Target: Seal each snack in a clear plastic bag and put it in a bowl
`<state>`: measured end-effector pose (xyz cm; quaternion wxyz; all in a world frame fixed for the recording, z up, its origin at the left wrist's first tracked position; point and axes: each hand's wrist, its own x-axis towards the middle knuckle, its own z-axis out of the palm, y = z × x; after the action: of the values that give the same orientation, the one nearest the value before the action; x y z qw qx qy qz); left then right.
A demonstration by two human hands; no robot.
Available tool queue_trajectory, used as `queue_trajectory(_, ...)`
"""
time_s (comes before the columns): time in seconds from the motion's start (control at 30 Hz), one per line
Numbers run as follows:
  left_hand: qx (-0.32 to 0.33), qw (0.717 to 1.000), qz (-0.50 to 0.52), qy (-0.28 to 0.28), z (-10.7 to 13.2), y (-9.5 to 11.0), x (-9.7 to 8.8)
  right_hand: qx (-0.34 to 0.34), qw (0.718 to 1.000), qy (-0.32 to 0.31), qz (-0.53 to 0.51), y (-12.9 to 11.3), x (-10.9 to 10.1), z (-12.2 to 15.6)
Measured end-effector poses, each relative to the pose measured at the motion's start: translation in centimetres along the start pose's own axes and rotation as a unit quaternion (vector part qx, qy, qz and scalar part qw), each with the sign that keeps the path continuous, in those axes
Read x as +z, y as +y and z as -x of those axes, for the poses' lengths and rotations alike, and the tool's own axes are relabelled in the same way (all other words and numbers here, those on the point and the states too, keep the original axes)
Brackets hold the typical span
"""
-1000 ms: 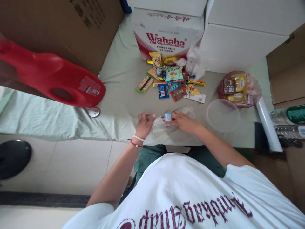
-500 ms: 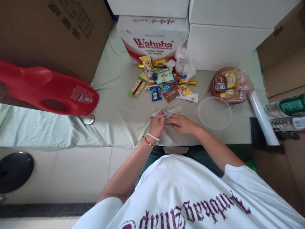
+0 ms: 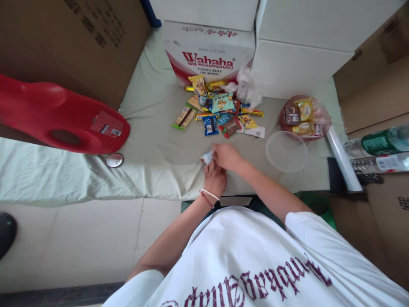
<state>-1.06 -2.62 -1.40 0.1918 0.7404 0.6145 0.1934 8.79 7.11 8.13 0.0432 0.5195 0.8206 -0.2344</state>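
Note:
A small crumpled packet (image 3: 207, 158) with a pale blue and white wrapper is held low over the cloth near its front edge. My left hand (image 3: 215, 178), with white and red bracelets at the wrist, is closed on the packet from the near side. From the right, my right hand (image 3: 227, 157) pinches the packet's right end, its fingertips partly hidden. Beyond my hands lies a loose pile of wrapped snacks (image 3: 223, 108), among them a blue sachet (image 3: 210, 125) and a cereal bar (image 3: 184, 117).
A pinkish bowl (image 3: 320, 137) of snacks stands at right, with a round translucent lid (image 3: 286, 152) before it. Beyond the pile are a Wahaba carton (image 3: 209, 55) and a crumpled clear bag (image 3: 248, 87). A red jug (image 3: 67, 115) lies left; bottles (image 3: 380, 143) lie far right.
The packet has been gathered into a smaller bundle and shifted slightly left. My right hand has moved left and closed in on it; my left hand has dropped a little nearer my body.

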Motion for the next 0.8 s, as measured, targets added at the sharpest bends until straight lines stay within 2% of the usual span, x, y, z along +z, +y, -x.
queue_trajectory(0.1, 0.029, 0.999, 0.018, -0.022, 0.5, -1.4, -1.0, -0.032, 0.998, -0.038, 0.031, -2.7, 0.5, -2.0)
queue_trajectory(0.2, 0.081, 0.996, 0.045, -0.019, 2.0, -2.6, -2.7, -0.028, 0.998, -0.039, 0.045, -3.9, 1.7, -2.9)
queue_trajectory(0.23, 0.092, 0.994, 0.054, -0.006, 2.8, -3.0, -3.2, -0.019, 0.998, -0.032, 0.049, -4.3, 2.1, -2.7)
queue_trajectory(0.3, 0.099, 0.991, 0.072, 0.055, 4.7, -4.1, -4.1, -0.011, 0.998, 0.001, 0.058, -4.9, 3.1, -2.0)
queue_trajectory(0.37, 0.074, 0.986, 0.076, 0.125, 6.5, -5.4, -4.7, -0.024, 0.996, 0.040, 0.073, -5.6, 4.0, -0.9)
queue_trajectory(0.43, 0.044, 0.982, 0.075, 0.168, 7.6, -6.8, -5.1, -0.046, 0.993, 0.060, 0.090, -5.9, 4.6, 0.0)
queue_trajectory(0.53, 0.029, 0.978, 0.063, 0.196, 8.0, -8.4, -4.9, -0.049, 0.992, 0.060, 0.102, -5.4, 4.9, 0.8)
queue_trajectory(0.67, 0.034, 0.971, -0.005, 0.237, 7.4, -9.2, -3.5, -0.032, 0.991, 0.076, 0.106, -4.1, 4.6, 1.7)
queue_trajectory(0.8, 0.012, 0.965, -0.064, 0.253, 7.3, -9.2, -2.2, -0.016, 0.993, 0.116, 0.019, -1.9, 2.8, 3.8)
